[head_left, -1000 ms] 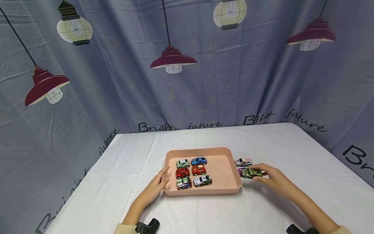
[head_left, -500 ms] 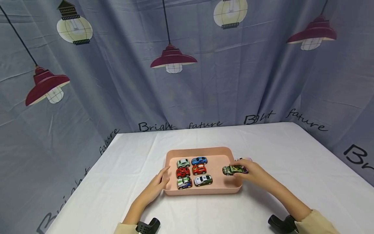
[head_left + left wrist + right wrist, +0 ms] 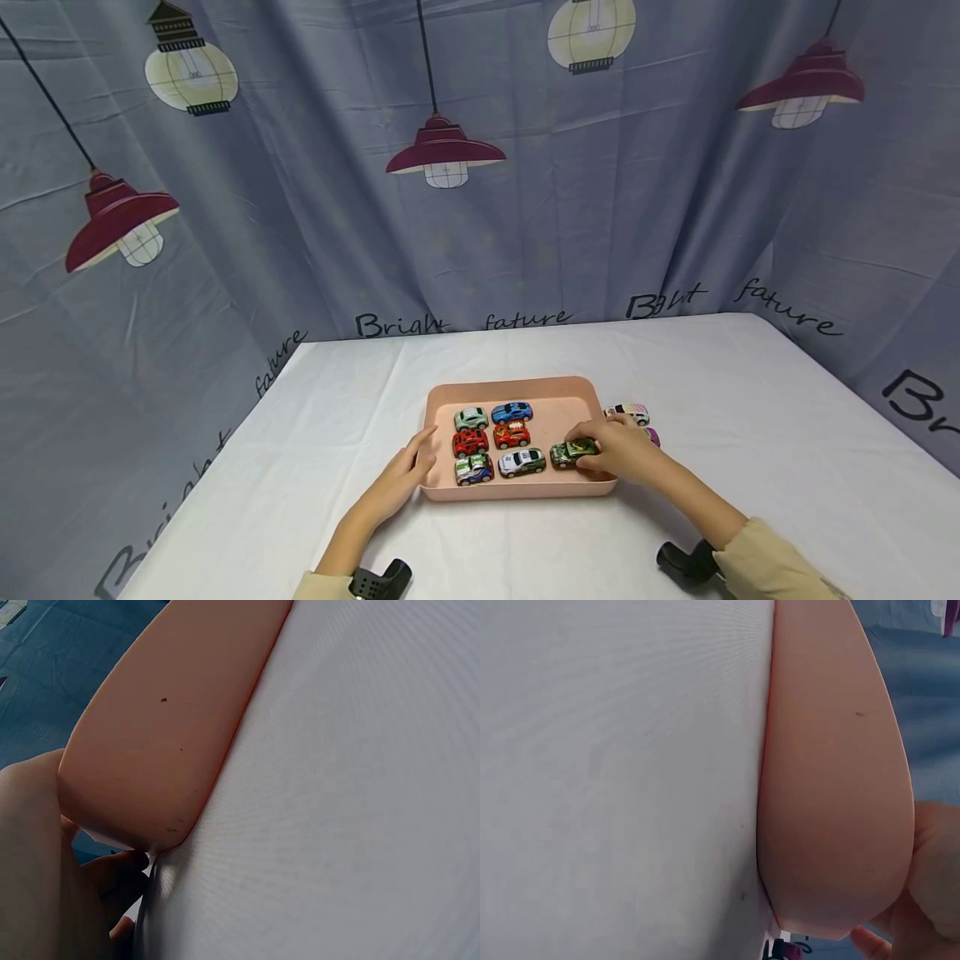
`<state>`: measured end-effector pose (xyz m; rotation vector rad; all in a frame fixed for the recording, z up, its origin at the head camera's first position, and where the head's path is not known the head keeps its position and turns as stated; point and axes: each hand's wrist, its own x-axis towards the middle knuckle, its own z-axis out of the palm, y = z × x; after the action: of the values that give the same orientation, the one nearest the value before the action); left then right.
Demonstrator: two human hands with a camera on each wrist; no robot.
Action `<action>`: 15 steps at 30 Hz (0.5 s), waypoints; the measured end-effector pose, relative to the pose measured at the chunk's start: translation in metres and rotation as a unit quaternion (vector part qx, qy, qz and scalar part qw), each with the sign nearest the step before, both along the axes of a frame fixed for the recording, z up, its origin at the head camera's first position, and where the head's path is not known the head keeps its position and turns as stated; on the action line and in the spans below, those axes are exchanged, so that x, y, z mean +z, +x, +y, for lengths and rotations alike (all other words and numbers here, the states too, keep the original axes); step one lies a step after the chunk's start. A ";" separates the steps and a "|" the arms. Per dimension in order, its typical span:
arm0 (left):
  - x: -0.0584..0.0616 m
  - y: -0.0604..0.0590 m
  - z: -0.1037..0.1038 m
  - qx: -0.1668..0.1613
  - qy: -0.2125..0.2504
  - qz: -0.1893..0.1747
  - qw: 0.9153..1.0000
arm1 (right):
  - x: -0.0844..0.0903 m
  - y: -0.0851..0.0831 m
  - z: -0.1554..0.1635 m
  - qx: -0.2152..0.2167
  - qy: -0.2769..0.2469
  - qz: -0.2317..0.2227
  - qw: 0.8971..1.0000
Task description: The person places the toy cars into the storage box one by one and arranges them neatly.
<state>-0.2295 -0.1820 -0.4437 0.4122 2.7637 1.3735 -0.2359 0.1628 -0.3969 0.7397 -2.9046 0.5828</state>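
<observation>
Two hands at work: right hand (image 3: 617, 454) pinching small green toy car (image 3: 573, 452), low in shallow pink plastic tray (image 3: 517, 387), centre frame. Left hand (image 3: 408, 472), fingers straight, pressing tray's left rim.

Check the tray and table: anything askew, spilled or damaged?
Nothing stands out. Six toy cars sit in tidy rows in the pink tray; the right hand holds a green toy car beside them. Two more cars wait upright on the tablecloth.

The right hand (image 3: 618, 452) covers the rear of the green toy car (image 3: 572, 452) and most of a purple car (image 3: 652, 436) behind it. Both wrist views show only the pink tray's (image 3: 172, 727) outer wall; its contents are hidden there.
</observation>
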 end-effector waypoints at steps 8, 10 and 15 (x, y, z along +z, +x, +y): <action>0.004 0.001 0.001 0.003 -0.007 -0.005 1.000 | -0.002 -0.001 -0.003 -0.001 0.037 0.001 0.999; 0.004 0.001 0.001 0.002 -0.004 -0.006 1.000 | -0.002 -0.001 -0.003 0.000 0.039 0.001 0.999; 0.003 0.002 0.000 0.002 -0.004 -0.007 1.000 | -0.001 -0.001 -0.004 -0.002 0.037 -0.006 0.999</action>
<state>-0.2280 -0.1816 -0.4412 0.3947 2.7603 1.3605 -0.2364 0.1589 -0.3981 0.7400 -2.9528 0.4821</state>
